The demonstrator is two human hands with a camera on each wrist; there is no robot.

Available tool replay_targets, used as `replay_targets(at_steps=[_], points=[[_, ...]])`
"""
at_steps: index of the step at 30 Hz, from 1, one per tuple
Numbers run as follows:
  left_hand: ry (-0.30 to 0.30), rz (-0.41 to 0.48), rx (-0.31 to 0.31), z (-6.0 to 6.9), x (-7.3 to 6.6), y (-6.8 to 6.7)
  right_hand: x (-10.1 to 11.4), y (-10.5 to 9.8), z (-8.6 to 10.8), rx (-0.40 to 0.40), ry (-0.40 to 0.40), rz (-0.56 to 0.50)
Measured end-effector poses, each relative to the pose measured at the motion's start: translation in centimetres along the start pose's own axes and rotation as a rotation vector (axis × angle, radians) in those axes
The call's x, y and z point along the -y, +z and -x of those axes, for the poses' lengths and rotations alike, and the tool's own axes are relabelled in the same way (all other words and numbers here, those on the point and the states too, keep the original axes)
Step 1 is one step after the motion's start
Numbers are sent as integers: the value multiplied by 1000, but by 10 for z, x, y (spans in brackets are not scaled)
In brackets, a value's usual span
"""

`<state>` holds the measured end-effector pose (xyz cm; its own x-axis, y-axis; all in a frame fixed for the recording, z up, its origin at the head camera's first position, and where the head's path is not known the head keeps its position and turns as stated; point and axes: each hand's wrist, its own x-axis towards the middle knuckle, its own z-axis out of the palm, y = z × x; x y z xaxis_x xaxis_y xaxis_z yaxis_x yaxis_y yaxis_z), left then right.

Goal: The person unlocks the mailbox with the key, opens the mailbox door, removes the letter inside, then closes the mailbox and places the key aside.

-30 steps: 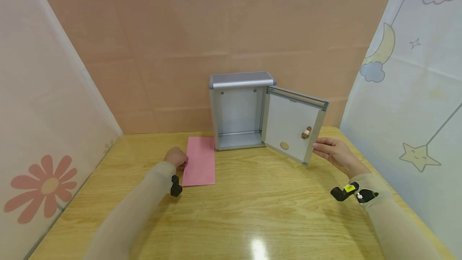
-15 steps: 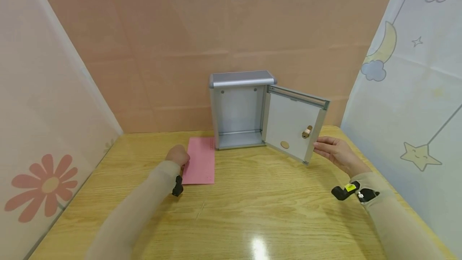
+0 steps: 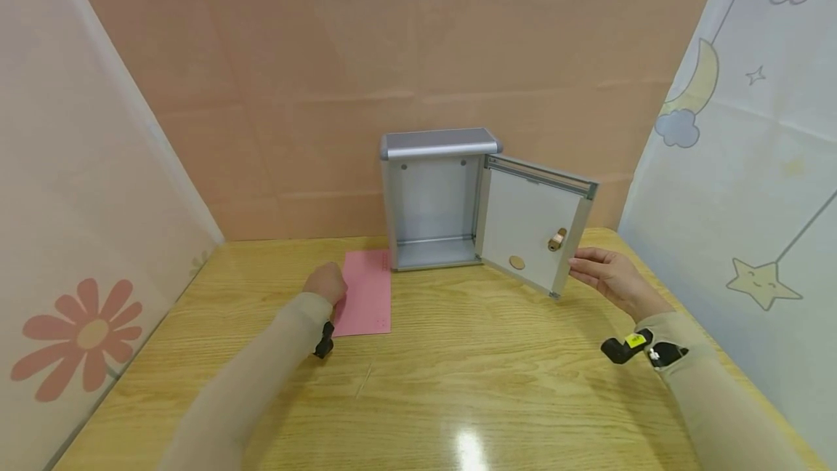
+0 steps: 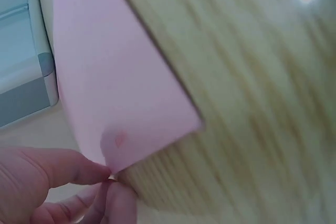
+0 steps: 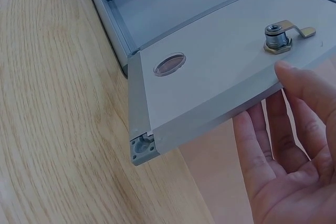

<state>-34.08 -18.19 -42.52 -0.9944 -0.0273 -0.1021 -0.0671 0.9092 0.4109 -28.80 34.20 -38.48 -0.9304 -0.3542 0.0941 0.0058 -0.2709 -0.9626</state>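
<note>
A pink envelope lies on the table left of a grey metal box. My left hand pinches its left edge between thumb and fingers; in the left wrist view the envelope is held near one corner by the left hand. The box's door stands swung out to the right. My right hand grips its outer edge; in the right wrist view the thumb of that hand lies on the inner side of the door, near the metal lock, fingers behind.
The wooden table carries the box at its back, against a peach backdrop. A flower-print sheet hangs at the left, and a sheet with a moon and stars at the right.
My left hand has shifted slightly to the right, the envelope's lower edge with it. The right hand and the door look nearly unchanged.
</note>
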Motion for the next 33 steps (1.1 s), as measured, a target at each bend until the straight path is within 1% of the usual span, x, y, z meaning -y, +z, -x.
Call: replay_targets(at_steps=[2,4,5,6,8,9,11,13,14,16,17,19,22,24,28,33], points=[[-10,-40,-32,0,-2,-3,1,1,1,1,2,-2],[-13,-69,-78,-2,-5,-7,1,1,1,2,4,-5],[-6,-72,-101,-3,-6,-10,1,2,2,2,6,-6],[11,-43,-120,-4,-9,-13,1,2,2,2,5,-8],[61,70,-149,-8,-14,-19,1,2,2,1,2,-1],[90,150,-149,-10,-18,-22,1,2,2,1,0,1],[150,350,-121,-13,-27,-26,1,2,2,-1,-4,6],[166,562,-66,-16,-37,-28,1,2,2,-3,-3,8],[166,639,-42,-17,-42,-27,2,2,2,-4,-1,5],[152,764,16,-18,-51,-23,2,3,2,-8,3,3],[143,795,37,-19,-54,-21,2,3,2,-10,5,-1],[138,823,68,-20,-61,-14,2,3,2,-13,9,-6],[134,810,68,-22,-67,-5,2,3,1,-17,10,-4],[125,813,54,-23,-69,0,1,4,1,-18,12,5],[94,858,27,-26,-72,6,0,4,1,-17,10,16],[83,881,18,-27,-76,7,0,2,1,-10,0,10]])
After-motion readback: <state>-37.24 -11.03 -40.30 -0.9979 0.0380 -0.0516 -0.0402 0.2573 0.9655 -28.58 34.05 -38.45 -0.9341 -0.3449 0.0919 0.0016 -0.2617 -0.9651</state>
